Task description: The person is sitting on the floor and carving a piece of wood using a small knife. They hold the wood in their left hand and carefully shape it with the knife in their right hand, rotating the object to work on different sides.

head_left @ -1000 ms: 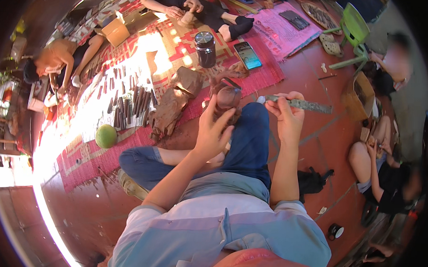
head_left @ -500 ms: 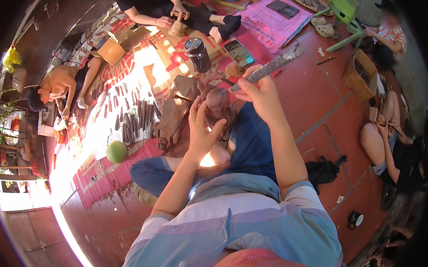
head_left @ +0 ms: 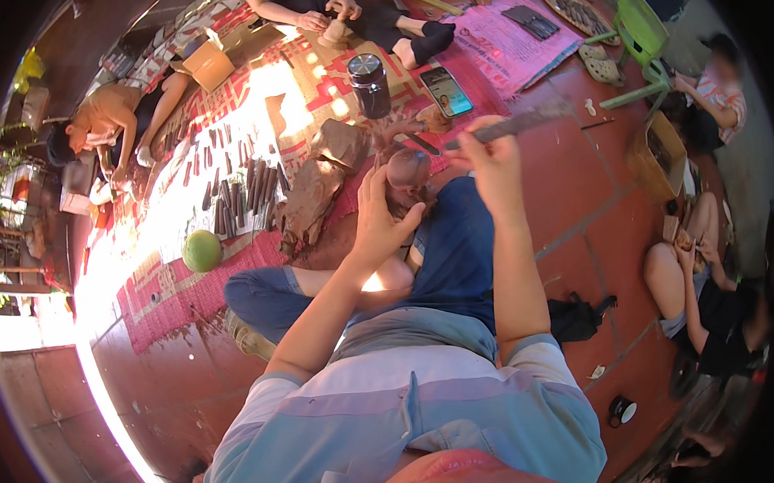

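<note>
A brown wooden carving (head_left: pixel 407 168) with a smooth round head stands in front of my crossed legs. My left hand (head_left: pixel 383 217) curves around its left side, with the fingers behind the head and the thumb toward the front. The carving's lower part is partly hidden by this hand. Up and to the right, my right hand (head_left: pixel 494 167) grips a long flat grey bar-shaped tool (head_left: pixel 530 121) between thumb and fingers. Its narrow end points left toward the carving, apart from it. Dark, rough wood pieces (head_left: pixel 313 195) lie left of the carving.
Several carving tools (head_left: pixel 246 196) lie on the sunlit mat, near a green ball-like object (head_left: pixel 203 251). Beyond the carving are a dark flask (head_left: pixel 369 90) and a phone (head_left: pixel 446 92). Co-workers sit ahead, left and right. A green chair (head_left: pixel 642 32) stands at upper right.
The view has shifted slightly. My left hand's fingers have closed in around the carving's head. The grey tool in my right hand has tipped to a flatter angle.
</note>
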Tool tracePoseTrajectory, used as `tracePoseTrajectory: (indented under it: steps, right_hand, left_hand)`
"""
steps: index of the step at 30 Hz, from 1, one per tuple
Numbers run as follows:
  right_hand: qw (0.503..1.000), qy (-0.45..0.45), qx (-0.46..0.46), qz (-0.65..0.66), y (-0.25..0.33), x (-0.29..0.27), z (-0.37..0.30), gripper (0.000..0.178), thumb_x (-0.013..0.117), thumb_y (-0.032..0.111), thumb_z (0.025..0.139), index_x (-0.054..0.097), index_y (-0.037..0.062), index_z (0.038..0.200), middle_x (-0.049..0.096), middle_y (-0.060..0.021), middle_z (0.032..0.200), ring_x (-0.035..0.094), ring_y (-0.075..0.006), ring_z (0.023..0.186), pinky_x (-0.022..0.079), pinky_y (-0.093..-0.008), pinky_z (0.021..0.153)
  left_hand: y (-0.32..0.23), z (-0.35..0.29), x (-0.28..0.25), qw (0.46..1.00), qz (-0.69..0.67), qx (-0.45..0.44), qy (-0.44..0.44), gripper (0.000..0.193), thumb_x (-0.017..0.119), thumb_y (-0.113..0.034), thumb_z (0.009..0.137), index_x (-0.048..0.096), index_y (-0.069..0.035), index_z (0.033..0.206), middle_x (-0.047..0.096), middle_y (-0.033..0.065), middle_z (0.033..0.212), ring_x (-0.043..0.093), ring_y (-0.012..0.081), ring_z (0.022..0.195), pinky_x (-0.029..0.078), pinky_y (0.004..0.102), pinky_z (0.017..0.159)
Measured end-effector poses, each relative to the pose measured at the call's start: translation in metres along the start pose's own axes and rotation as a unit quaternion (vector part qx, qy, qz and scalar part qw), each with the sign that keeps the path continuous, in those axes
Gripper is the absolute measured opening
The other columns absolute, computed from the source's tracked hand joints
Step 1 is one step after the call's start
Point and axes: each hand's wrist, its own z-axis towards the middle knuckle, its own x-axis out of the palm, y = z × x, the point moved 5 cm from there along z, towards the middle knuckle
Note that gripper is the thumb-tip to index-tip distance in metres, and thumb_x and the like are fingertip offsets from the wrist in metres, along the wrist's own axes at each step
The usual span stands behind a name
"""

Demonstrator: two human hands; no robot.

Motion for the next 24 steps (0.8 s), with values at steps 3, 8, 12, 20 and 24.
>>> tracePoseTrajectory:
  steps: [3,8,12,20,24]
  right_hand:
    - [0.999,-0.029,-0.025,-0.03,0.006,-0.02,0.001,0.012,0.055,0.009,0.09,0.05,0.0057,0.1,0.057,-0.0056,0.08,0.065,-0.0155,0.076,0.056,-0.0263,0.064]
    - [0.995,0.011,-0.098,-0.024,0.031,-0.002,-0.01,0.013,0.057,0.007,0.088,0.053,0.0023,0.099,0.058,-0.0041,0.083,0.062,-0.0124,0.074,0.054,-0.0249,0.064]
    - [0.926,0.065,-0.286,-0.236,0.052,0.032,-0.009,0.01,0.065,0.006,0.083,0.059,0.0004,0.089,0.061,-0.0044,0.083,0.062,-0.0122,0.078,0.052,-0.0257,0.065]
    - [0.756,0.207,-0.367,-0.501,0.056,0.098,0.002,0.009,0.067,0.003,0.074,0.06,0.0025,0.08,0.064,-0.0064,0.082,0.063,-0.0268,0.09,0.047,-0.0369,0.083]
    - [0.794,0.196,-0.349,-0.457,0.06,0.092,0.008,0.009,0.066,0.003,0.075,0.059,0.0034,0.081,0.064,-0.0055,0.084,0.063,-0.0256,0.085,0.046,-0.037,0.089]
  left_hand:
    - [0.005,-0.005,-0.002,1.0,0.013,0.007,-0.016,0.076,0.074,-0.024,0.068,0.034,-0.004,0.13,0.037,0.0231,0.13,0.034,0.0393,0.122,0.03,0.0458,0.101]
    - [0.003,-0.004,-0.003,0.999,0.006,0.02,-0.041,0.076,0.074,-0.024,0.066,0.036,-0.004,0.128,0.038,0.023,0.128,0.035,0.0402,0.12,0.031,0.0461,0.1]
    - [0.001,-0.004,-0.003,0.999,0.02,0.019,-0.047,0.075,0.075,-0.024,0.065,0.038,-0.005,0.128,0.039,0.0224,0.126,0.037,0.0399,0.118,0.032,0.0466,0.099]
    - [0.004,-0.003,-0.005,0.999,0.0,0.006,-0.05,0.074,0.076,-0.025,0.064,0.041,-0.006,0.126,0.04,0.0206,0.128,0.037,0.0386,0.118,0.033,0.0472,0.099]
    - [0.006,-0.004,-0.004,0.999,-0.002,0.011,-0.05,0.074,0.076,-0.025,0.063,0.041,-0.006,0.126,0.04,0.0203,0.127,0.038,0.0384,0.117,0.033,0.0471,0.098]
